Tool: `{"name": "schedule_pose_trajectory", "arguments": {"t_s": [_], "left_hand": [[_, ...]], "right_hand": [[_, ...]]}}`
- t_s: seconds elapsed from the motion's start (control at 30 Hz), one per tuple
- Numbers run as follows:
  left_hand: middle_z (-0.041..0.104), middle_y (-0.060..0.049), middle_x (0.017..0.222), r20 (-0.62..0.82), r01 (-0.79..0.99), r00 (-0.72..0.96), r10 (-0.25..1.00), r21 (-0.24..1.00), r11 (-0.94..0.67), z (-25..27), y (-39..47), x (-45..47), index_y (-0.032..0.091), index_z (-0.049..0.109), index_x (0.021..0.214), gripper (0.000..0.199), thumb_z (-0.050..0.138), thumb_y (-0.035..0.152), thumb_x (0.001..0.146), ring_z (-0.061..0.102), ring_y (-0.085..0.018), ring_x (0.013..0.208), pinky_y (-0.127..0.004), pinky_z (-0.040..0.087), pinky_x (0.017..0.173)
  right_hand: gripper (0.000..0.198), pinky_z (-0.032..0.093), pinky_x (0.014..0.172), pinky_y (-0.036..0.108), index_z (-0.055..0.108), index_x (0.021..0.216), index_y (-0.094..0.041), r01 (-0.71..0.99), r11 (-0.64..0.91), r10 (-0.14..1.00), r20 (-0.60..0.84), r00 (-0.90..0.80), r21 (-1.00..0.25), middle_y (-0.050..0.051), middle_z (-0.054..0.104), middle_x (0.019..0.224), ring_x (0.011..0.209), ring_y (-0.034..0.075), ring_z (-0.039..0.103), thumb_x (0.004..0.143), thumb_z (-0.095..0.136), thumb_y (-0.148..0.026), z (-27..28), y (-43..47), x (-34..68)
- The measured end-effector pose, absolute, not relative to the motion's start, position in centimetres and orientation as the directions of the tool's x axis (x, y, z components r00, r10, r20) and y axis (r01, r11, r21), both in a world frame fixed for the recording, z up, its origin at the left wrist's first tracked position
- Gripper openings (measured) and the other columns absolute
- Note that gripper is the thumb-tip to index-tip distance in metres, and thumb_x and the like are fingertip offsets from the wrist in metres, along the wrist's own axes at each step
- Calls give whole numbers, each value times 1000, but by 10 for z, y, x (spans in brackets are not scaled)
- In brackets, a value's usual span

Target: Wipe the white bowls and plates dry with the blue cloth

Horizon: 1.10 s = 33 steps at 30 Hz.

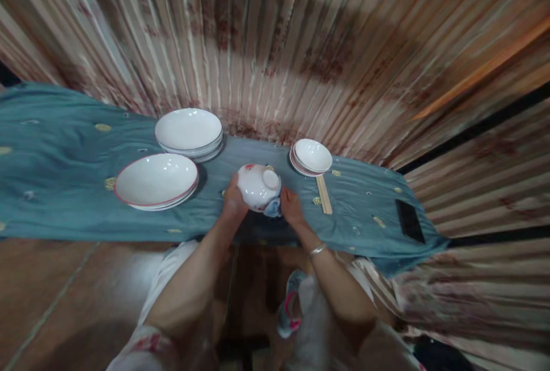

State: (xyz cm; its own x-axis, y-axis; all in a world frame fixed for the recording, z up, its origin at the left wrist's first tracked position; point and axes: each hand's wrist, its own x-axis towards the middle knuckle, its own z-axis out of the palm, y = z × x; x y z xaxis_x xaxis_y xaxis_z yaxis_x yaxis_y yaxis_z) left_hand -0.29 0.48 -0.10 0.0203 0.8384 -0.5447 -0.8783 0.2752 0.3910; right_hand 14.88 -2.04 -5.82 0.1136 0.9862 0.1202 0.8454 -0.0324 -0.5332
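A white bowl [253, 184] with red floral marks is tilted so its foot ring faces up and to the right. My left hand [234, 200] grips its left side. On the bowl's right edge, my right hand [291, 206] is closed on a blue patterned cloth [272, 208] that presses against the bowl. The fingertips of both hands are partly hidden. The bowl is held over the front part of the table, between the stacked plates and the small bowls.
Stacked white plates [189, 129] and red-rimmed dishes [157, 180] stand to the left on the teal tablecloth [64, 187]. Small stacked bowls [313, 155], chopsticks [324, 194] and a dark phone-like slab [409, 221] are to the right. A pleated curtain [258, 44] hangs behind.
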Motion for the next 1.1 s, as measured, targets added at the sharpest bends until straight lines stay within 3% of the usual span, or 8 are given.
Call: {"name": "schedule_pose_trajectory", "arguments": {"t_s": [0.17, 0.33, 0.57, 0.7, 0.83, 0.97, 1.1], "left_hand": [[77, -12, 108, -544, -863, -42, 838, 443, 244, -1, 6, -5, 10, 63, 130, 43, 39, 34, 103, 72, -25, 108, -38, 53, 102], [77, -10, 98, -519, -846, -86, 850, 489, 213, -2, 8, -6, 8, 68, 118, 41, 40, 33, 104, 73, -20, 95, -33, 55, 97], [76, -7, 85, -427, -775, -145, 892, 610, 166, -13, 10, -5, 10, 71, 98, 30, 52, 33, 97, 73, -19, 83, -28, 58, 82], [75, -6, 82, -357, -723, -163, 920, 678, 135, -18, 9, -4, 12, 71, 93, 32, 62, 42, 89, 73, -21, 84, -29, 57, 80], [70, -4, 72, -309, -609, -211, 927, 783, 122, -17, 6, -7, 13, 69, 84, 39, 68, 51, 81, 67, -18, 68, -28, 53, 67], [61, -2, 59, -213, -432, -189, 959, 895, 114, -9, -2, -12, 15, 64, 68, 42, 67, 56, 78, 51, -13, 53, -26, 41, 51], [53, -1, 53, -140, -273, -133, 981, 957, 100, 0, -10, -14, 19, 56, 57, 50, 63, 65, 75, 46, -14, 52, -27, 35, 48]], "right_hand": [[34, 49, 80, 31, 68, 100, -17, 882, -120, 991, 0, 134, -456, 14, 75, 99, 91, 23, 71, 102, 35, -13, -42, -34, 132], [30, 44, 77, 27, 67, 104, -15, 939, -113, 989, -127, 75, -325, 13, 75, 101, 90, 20, 71, 103, 36, -15, -22, -46, 118], [27, 38, 71, 25, 70, 102, -14, 940, -109, 984, -171, 56, -324, 12, 76, 101, 88, 19, 69, 101, 43, -14, -9, -52, 113], [26, 37, 70, 25, 71, 97, -15, 908, -106, 985, -170, 39, -406, 10, 76, 96, 85, 18, 68, 99, 45, -14, -10, -52, 114], [25, 35, 65, 24, 70, 79, -17, 822, -84, 988, -153, -4, -563, 4, 72, 78, 75, 16, 64, 94, 49, -15, -16, -51, 115], [26, 34, 61, 24, 63, 64, -19, 618, -85, 989, -142, -44, -781, -3, 60, 61, 64, 13, 55, 87, 52, -18, -24, -50, 112], [23, 33, 56, 23, 60, 61, -20, 358, -174, 981, -195, -24, -917, -6, 51, 55, 56, 12, 46, 82, 53, -23, -29, -51, 107]]}}
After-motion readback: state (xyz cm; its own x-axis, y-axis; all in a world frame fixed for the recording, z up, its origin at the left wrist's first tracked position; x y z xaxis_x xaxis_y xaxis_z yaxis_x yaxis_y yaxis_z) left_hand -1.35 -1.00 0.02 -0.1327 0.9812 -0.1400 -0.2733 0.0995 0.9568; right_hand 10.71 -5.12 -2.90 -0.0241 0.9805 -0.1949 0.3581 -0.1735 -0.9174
